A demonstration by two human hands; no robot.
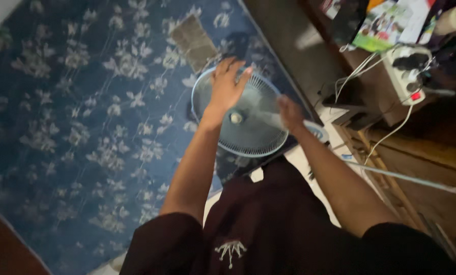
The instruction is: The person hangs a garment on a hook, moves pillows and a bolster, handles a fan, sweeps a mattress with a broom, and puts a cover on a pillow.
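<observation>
A round fan head with a pale wire grille (246,137) lies flat on a blue floral cloth (85,117), its white hub in the middle. My left hand (227,84) reaches over the grille's upper part with fingers spread, holding nothing. My right hand (290,113) rests at the grille's right rim with fingers curled; the frame is too blurred to show a firm grip. Both bare forearms stretch out from dark short sleeves.
A brownish rectangular piece (195,40) lies on the cloth beyond the fan. A thin pale pole (406,176) lies to the right. A white power strip (407,74) with plugs and white cables sits on wooden furniture (431,153) beside colourful printed papers (388,23).
</observation>
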